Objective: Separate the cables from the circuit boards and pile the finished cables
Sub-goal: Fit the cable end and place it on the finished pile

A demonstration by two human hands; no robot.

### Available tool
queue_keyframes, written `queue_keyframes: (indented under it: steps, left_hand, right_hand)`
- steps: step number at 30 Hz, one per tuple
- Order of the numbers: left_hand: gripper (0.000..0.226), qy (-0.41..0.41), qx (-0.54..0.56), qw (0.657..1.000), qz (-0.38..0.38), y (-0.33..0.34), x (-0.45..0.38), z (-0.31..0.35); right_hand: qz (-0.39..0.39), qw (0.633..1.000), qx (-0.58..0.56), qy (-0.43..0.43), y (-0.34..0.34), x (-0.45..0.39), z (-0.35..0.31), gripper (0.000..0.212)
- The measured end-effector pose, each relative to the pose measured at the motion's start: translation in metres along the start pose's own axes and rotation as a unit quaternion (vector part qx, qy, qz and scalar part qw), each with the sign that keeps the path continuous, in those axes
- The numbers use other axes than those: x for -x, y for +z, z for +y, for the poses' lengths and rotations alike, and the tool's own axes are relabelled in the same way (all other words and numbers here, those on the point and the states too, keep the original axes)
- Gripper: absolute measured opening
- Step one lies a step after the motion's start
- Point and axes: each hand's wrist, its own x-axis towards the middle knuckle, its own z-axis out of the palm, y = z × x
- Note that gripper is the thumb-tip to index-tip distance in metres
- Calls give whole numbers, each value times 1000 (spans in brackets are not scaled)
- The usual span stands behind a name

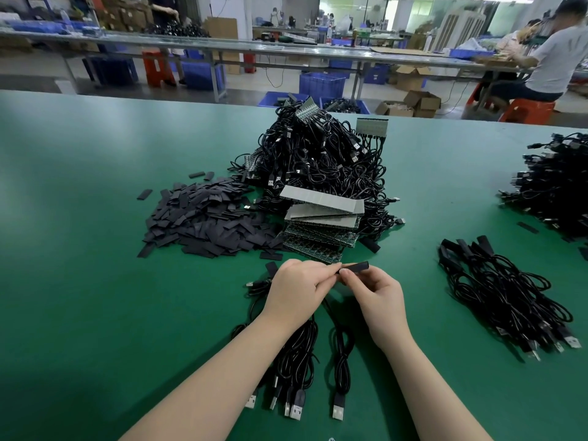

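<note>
Head view: left hand (pixel 297 286) and right hand (pixel 375 296) both pinch one black sleeve (pixel 354 268), its cable (pixel 342 354) trailing below the grip. Finished pile (pixel 506 297) well right. Judgement: hold sleeve steady, slide squarely; avoid kinking the cable.

Matt green mat, glossy black cable, dull board backs

The table (pixel 95 281) has a smooth matt green covering; the cables (pixel 509 297) wear shiny black plastic jackets with bright metal plug ends; the flat sleeves (pixel 203 218) look matt dark plastic; the stacked circuit boards (pixel 321 208) show dull grey backs.
</note>
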Motion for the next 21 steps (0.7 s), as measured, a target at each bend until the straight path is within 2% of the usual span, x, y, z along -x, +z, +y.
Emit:
queue_keyframes:
  steps: [5, 8, 9, 13, 16, 21]
  left_hand:
    - [24, 5, -6, 1000, 13, -1, 1, 1]
    - [26, 5, -6, 1000, 23, -1, 0, 2]
    - [26, 3, -8, 1000, 28, -1, 0, 2]
    - [24, -26, -1, 999, 44, 0, -2, 3]
    - [24, -29, -2, 998, 48, 0, -1, 3]
    - [24, -21, -3, 999, 46, -1, -1, 3]
  right_hand:
    - [-9, 1000, 17, -9, 1, 0, 0, 8]
    - [13, 998, 58, -33, 4, 2, -1, 11]
    - [30, 994, 88, -53, 5, 4, -1, 15]
    - [70, 977, 161, -123, 9, 14, 0, 52]
    - [66, 969, 197, -134, 9, 14, 1, 53]
    - [31, 975, 183, -121, 8, 13, -2, 58]
